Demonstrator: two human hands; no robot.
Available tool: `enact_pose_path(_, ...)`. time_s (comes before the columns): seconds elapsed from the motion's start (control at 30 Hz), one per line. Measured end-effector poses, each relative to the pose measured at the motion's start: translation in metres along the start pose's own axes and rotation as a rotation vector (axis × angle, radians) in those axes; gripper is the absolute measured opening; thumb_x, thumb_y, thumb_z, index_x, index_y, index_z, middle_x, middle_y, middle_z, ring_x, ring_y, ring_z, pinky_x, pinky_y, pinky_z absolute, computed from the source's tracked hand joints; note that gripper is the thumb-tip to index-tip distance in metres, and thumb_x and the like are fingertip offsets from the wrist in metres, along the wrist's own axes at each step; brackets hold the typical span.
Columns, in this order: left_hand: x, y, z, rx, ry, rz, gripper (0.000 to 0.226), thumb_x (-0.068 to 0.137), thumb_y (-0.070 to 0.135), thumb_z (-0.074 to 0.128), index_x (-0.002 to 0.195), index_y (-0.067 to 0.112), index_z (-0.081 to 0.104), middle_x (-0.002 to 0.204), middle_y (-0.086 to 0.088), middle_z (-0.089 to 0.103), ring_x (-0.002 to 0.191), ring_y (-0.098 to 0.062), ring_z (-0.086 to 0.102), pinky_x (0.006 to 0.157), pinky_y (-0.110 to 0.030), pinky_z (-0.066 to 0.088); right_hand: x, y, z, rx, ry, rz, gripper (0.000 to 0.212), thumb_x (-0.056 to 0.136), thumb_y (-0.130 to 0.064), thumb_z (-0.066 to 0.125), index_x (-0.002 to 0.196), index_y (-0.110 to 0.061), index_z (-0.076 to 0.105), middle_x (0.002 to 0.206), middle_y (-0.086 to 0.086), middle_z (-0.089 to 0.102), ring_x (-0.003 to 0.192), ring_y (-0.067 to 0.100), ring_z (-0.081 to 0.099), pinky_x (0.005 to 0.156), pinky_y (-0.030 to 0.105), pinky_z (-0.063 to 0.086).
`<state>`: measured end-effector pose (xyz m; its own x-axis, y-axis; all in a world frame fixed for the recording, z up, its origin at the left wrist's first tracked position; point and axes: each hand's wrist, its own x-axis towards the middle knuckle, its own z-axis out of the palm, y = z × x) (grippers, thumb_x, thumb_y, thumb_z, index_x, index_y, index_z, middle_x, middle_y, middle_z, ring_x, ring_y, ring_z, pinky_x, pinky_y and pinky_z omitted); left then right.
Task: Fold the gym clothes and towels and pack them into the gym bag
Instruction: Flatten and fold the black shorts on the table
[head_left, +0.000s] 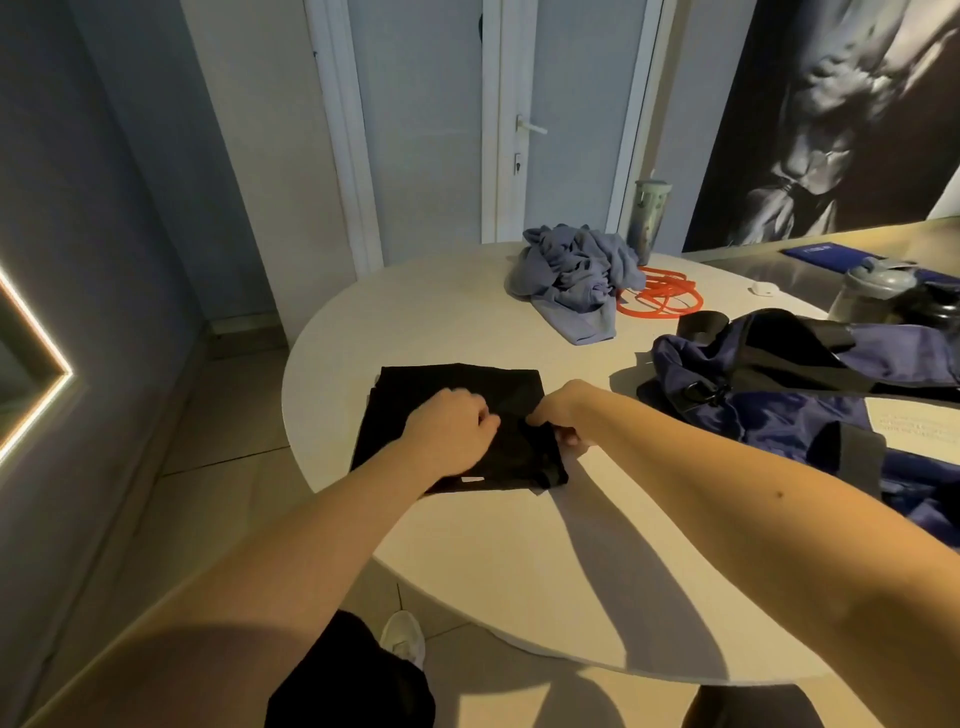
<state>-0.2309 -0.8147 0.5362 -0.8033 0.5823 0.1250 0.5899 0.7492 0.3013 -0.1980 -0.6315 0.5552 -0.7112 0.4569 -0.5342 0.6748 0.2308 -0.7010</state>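
The black garment (462, 382) lies part-folded on the white table (441, 312); the left hand (454, 422) pinches its middle, the right hand (560, 410) grips its right edge — best draw that edge over squarely, smoothing creases.

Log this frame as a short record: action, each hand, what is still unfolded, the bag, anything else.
action: folding black garment on the round table
left hand: grips the garment's middle
right hand: pinches its right edge
unfolded: crumpled blue-grey clothes at the far side
gym bag: navy, lying on the right, contents not visible
other: orange band beside the clothes
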Motion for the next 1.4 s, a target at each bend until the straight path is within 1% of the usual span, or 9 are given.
enact_pose_path(0.07, 0.022, -0.003, -0.002, 0.053, 0.115, 0.000, 0.040, 0.104, 0.040, 0.047, 0.135, 0.017, 0.059, 0.131, -0.003, 0.060, 0.121, -0.021, 0.055, 0.100, -0.039, 0.050, 0.001, 0.000, 0.001, 0.013, -0.008, -0.019, 0.030, 0.092, -0.014, 0.072, 0.118, -0.009, 0.058, 0.101, 0.011, 0.060, 0.079, 0.022, 0.057, 0.068, 0.028, 0.051)
enact_pose_path(0.17, 0.045, -0.009, 0.008, 0.166, 0.000, -0.015, 0.064, 0.105, 0.054, 0.033, 0.157, 0.019, 0.030, 0.163, -0.009, 0.029, 0.151, -0.029, 0.022, 0.124, -0.051, 0.020, -0.001, 0.004, 0.002, 0.018, 0.012, -0.087, 0.029, 0.091, -0.013, 0.070, 0.117, -0.007, 0.059, 0.105, 0.013, 0.064, 0.080, 0.025, 0.060, 0.075, 0.033, 0.055)
enact_pose_path(0.4, 0.042, -0.012, 0.043, 0.218, -0.185, -0.059, 0.074, 0.100, 0.069, 0.014, 0.162, 0.031, 0.002, 0.170, -0.001, -0.003, 0.156, -0.025, -0.010, 0.123, -0.060, -0.003, -0.005, 0.024, -0.012, 0.006, 0.045, -0.265, 0.021, 0.094, -0.016, 0.068, 0.113, -0.010, 0.062, 0.109, 0.015, 0.065, 0.084, 0.024, 0.066, 0.063, 0.027, 0.060)
enact_pose_path(0.53, 0.037, -0.012, 0.023, -0.015, -0.130, -0.058, 0.064, 0.105, 0.058, 0.024, 0.161, 0.028, 0.021, 0.169, -0.001, 0.014, 0.156, -0.024, 0.004, 0.125, -0.053, 0.003, -0.011, 0.031, -0.012, -0.046, 0.060, -0.321, 0.018, 0.098, -0.021, 0.062, 0.113, -0.015, 0.055, 0.106, 0.013, 0.064, 0.083, 0.026, 0.068, 0.076, 0.035, 0.063)
enact_pose_path(0.67, 0.016, -0.045, 0.006, 0.116, 0.128, -0.260, 0.060, 0.100, 0.053, 0.043, 0.149, 0.019, 0.043, 0.151, -0.009, 0.045, 0.139, -0.034, 0.037, 0.111, -0.051, 0.037, -0.021, 0.038, -0.012, -0.039, 0.028, -0.344, 0.027, 0.098, -0.030, 0.064, 0.117, -0.016, 0.051, 0.109, 0.009, 0.062, 0.086, 0.025, 0.069, 0.067, 0.032, 0.064)
enact_pose_path(0.83, -0.008, -0.073, -0.015, 0.080, -0.066, -0.633, 0.091, 0.090, 0.074, 0.048, 0.153, 0.009, 0.033, 0.152, -0.016, 0.039, 0.138, -0.039, 0.035, 0.109, -0.051, 0.037, -0.024, 0.043, -0.015, -0.147, -0.018, -0.431, 0.044, 0.092, -0.033, 0.072, 0.125, -0.018, 0.047, 0.116, 0.002, 0.056, 0.094, 0.019, 0.060, 0.066, 0.027, 0.060)
enact_pose_path(0.93, -0.008, -0.072, -0.023, -0.127, -0.107, -0.705, 0.087, 0.084, 0.064, 0.068, 0.142, 0.004, 0.044, 0.133, -0.017, 0.054, 0.113, -0.035, 0.056, 0.098, -0.044, 0.048, -0.024, 0.045, -0.014, -0.242, -0.021, -0.498, 0.044, 0.093, -0.027, 0.071, 0.127, -0.020, 0.044, 0.122, 0.002, 0.055, 0.089, 0.016, 0.059, 0.059, 0.019, 0.054)
enact_pose_path(1.1, -0.008, -0.061, -0.034, -0.357, -0.155, -0.704, 0.061, 0.084, 0.036, 0.079, 0.127, 0.002, 0.054, 0.114, -0.016, 0.062, 0.101, -0.033, 0.062, 0.096, -0.045, 0.052, -0.023, 0.046, -0.006, -0.238, -0.045, -0.515, 0.040, 0.093, -0.019, 0.069, 0.123, -0.021, 0.043, 0.116, 0.002, 0.055, 0.098, 0.022, 0.061, 0.082, 0.036, 0.062)
enact_pose_path(1.4, 0.001, -0.014, -0.057, -0.509, -0.095, -0.453, 0.042, 0.085, 0.026, 0.076, 0.120, 0.009, 0.060, 0.108, -0.008, 0.063, 0.096, -0.025, 0.063, 0.078, -0.034, 0.050, -0.042, 0.034, -0.012, -0.057, -0.059, -0.557, 0.041, 0.092, 0.001, 0.058, 0.127, -0.019, 0.049, 0.127, 0.006, 0.052, 0.098, 0.025, 0.061, 0.087, 0.041, 0.061)
